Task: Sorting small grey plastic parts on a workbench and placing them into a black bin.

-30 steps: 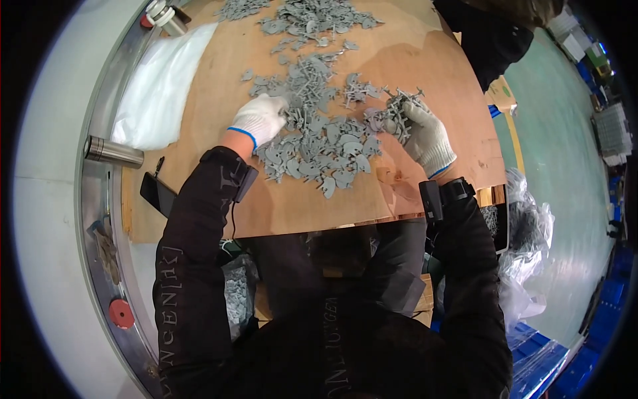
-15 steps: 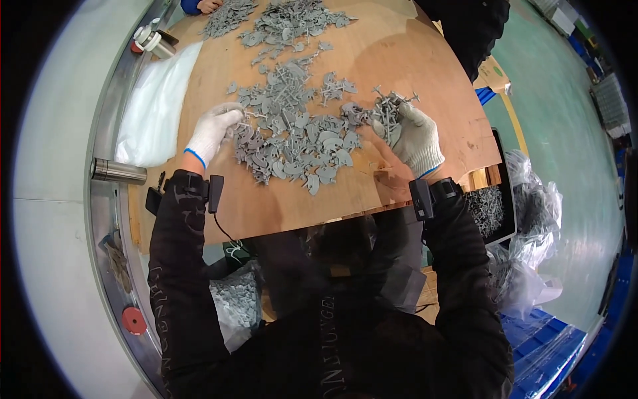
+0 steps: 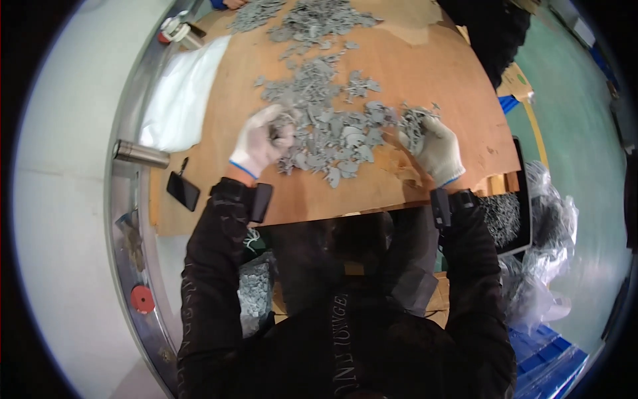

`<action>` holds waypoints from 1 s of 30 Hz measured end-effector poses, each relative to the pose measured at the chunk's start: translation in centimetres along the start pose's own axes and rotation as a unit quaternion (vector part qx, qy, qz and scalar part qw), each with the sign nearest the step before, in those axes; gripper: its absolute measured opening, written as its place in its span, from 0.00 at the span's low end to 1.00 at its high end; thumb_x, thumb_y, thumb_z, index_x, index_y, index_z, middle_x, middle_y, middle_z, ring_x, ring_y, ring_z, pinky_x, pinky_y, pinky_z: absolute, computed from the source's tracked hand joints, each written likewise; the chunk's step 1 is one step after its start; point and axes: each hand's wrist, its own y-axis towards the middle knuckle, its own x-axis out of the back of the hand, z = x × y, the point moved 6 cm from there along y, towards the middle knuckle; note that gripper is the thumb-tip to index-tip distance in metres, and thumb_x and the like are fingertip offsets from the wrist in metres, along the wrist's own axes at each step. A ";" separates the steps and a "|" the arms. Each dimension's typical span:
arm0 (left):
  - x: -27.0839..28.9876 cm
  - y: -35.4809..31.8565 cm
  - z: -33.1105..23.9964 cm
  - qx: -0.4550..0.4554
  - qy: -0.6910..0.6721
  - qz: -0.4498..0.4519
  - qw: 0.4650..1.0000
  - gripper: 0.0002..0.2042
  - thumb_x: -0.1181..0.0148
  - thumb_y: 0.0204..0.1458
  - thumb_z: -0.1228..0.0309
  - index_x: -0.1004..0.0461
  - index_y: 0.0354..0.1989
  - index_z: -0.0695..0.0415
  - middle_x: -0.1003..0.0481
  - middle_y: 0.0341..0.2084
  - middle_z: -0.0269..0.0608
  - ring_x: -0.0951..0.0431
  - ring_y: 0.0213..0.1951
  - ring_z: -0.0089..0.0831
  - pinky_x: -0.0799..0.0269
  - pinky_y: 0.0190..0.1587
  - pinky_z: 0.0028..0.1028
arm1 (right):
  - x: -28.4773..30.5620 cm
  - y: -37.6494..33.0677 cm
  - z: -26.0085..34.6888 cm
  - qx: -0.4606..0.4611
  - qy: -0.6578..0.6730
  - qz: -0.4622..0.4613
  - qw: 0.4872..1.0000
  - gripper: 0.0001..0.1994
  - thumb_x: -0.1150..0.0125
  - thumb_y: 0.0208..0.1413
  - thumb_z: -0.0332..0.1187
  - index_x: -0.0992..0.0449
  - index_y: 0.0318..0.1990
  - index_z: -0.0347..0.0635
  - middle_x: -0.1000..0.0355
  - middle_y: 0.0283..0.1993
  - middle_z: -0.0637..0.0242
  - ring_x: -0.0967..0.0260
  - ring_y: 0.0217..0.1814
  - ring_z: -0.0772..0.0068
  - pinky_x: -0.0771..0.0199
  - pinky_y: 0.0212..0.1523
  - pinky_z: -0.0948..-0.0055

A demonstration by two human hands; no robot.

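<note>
A heap of small grey plastic parts (image 3: pixel 325 126) lies spread over a brown wooden table (image 3: pixel 438 60). My left hand (image 3: pixel 262 139), in a white glove, is closed on a grey part at the heap's left edge. My right hand (image 3: pixel 435 147), also in a white glove, grips a bunch of grey parts (image 3: pixel 413 123) at the heap's right edge. Both forearms wear dark sleeves with a black device strapped at each wrist.
A white plastic bag (image 3: pixel 178 100) lies at the table's left, with a steel flask (image 3: pixel 138 153) and a black phone (image 3: pixel 182 191) nearby. More grey parts (image 3: pixel 312 13) lie at the far end. A bin of dark parts (image 3: pixel 504 213) and clear bags (image 3: pixel 545 266) stand at the right.
My left hand has drawn in from the heap's lower left and closed on a part. My right hand stays on its bunch at the right edge.
</note>
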 end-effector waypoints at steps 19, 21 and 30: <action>-8.6 0.7 3.6 0.043 -0.099 -0.092 0.990 0.23 0.51 0.73 0.51 0.19 0.56 0.56 0.18 0.41 0.49 0.28 0.28 0.32 0.37 0.25 0.25 | 2.1 -4.0 1.4 0.007 0.041 -0.022 0.999 0.15 0.46 0.71 0.31 0.26 0.61 0.37 0.20 0.58 0.51 0.18 0.57 0.47 0.13 0.55 0.45; -11.9 1.8 5.2 0.085 -0.104 -0.040 0.990 0.23 0.54 0.74 0.50 0.21 0.56 0.56 0.18 0.40 0.47 0.24 0.28 0.34 0.33 0.26 0.28 | 2.6 -6.2 2.2 0.018 0.049 -0.017 0.998 0.16 0.45 0.71 0.31 0.26 0.61 0.36 0.20 0.58 0.51 0.19 0.57 0.47 0.13 0.56 0.45; -28.4 7.3 18.2 0.226 0.087 0.002 0.970 0.21 0.54 0.74 0.49 0.21 0.47 0.52 0.18 0.35 0.42 0.21 0.28 0.33 0.28 0.29 0.31 | 3.6 -21.0 8.6 0.140 0.005 -0.035 0.990 0.21 0.44 0.66 0.28 0.29 0.66 0.36 0.24 0.65 0.47 0.23 0.64 0.41 0.18 0.62 0.42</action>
